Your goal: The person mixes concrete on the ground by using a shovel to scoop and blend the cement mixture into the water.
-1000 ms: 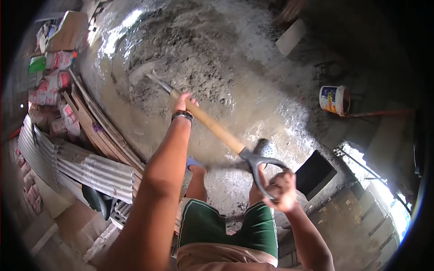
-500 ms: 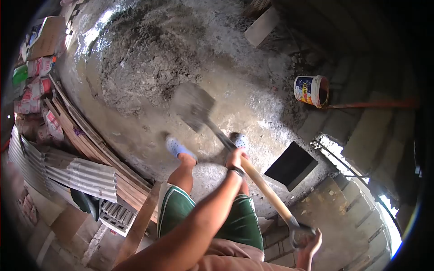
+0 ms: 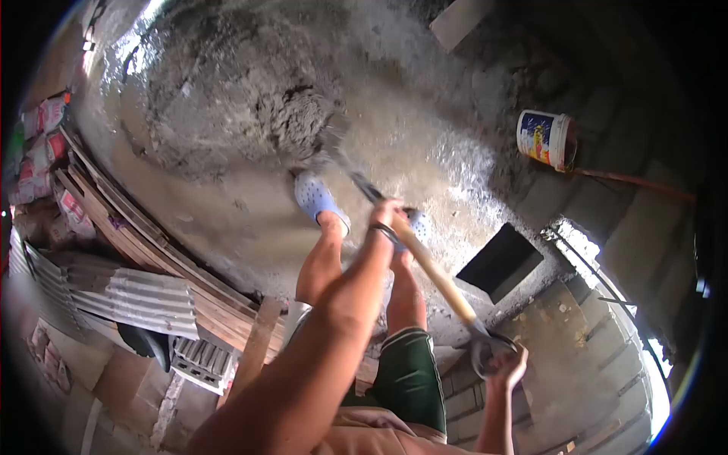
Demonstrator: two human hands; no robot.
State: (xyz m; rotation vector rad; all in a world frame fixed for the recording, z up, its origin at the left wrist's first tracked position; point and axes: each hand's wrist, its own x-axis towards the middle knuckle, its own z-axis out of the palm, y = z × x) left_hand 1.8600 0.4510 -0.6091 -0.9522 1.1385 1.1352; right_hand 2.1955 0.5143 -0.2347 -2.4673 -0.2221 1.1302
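My left hand point(image 3: 387, 214) is wrapped round the lower part of a shovel point(image 3: 434, 274), close to where the wooden shaft meets the metal neck. At the other end, my right hand point(image 3: 509, 366) grips the D-shaped handle. The shovel slants up and left to its blade, which is blurred and sits at the near edge of a grey wet mortar heap point(image 3: 299, 121). Some mortar lies on or against the blade; I cannot tell which. My feet, in light blue clogs point(image 3: 315, 196), stand just short of the heap.
A paint bucket point(image 3: 540, 140) lies tilted at the right. Near my feet is a dark rectangular block point(image 3: 500, 262). Long wooden planks point(image 3: 144, 235), corrugated sheets point(image 3: 140, 299) and red-and-white bags point(image 3: 42, 155) line the left side. A pale board point(image 3: 459, 21) lies at the far edge.
The shovel blade has dropped from above the floor to the mortar heap's near edge. Both hands have shifted slightly left with it. My left-side foot has stepped forward, toward the heap.
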